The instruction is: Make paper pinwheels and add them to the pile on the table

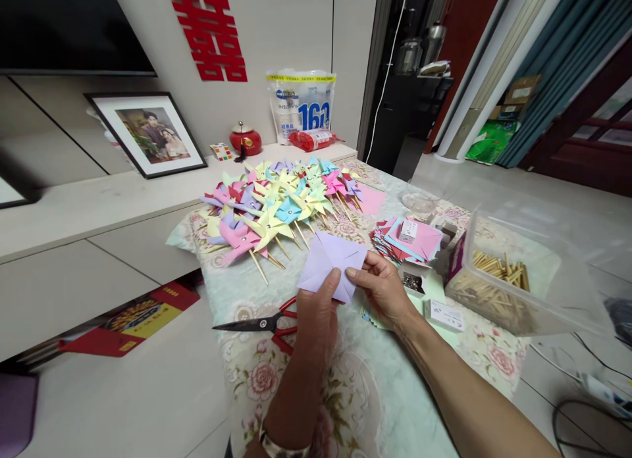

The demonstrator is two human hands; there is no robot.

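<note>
Between my two hands is a square of lavender paper [320,257] with slits running in from its corners. My left hand [320,306] grips its lower edge, thumb lying on top near the middle. At the right corner my right hand [382,280] pinches the sheet between thumb and fingers. Red-handled scissors [264,323] lie on the flowered tablecloth [261,379], spread a little, with their handles partly behind my left hand. Beyond the paper, many finished paper pinwheels [269,224] on wooden sticks are heaped together.
On the right stand a clear plastic bin [494,300] of wooden sticks, a small open box of metal fasteners [413,283], a white box [444,315] and stacked coloured paper [419,241]. A cabinet [64,214] along the wall holds a framed photo [148,132] and a red jar [245,141].
</note>
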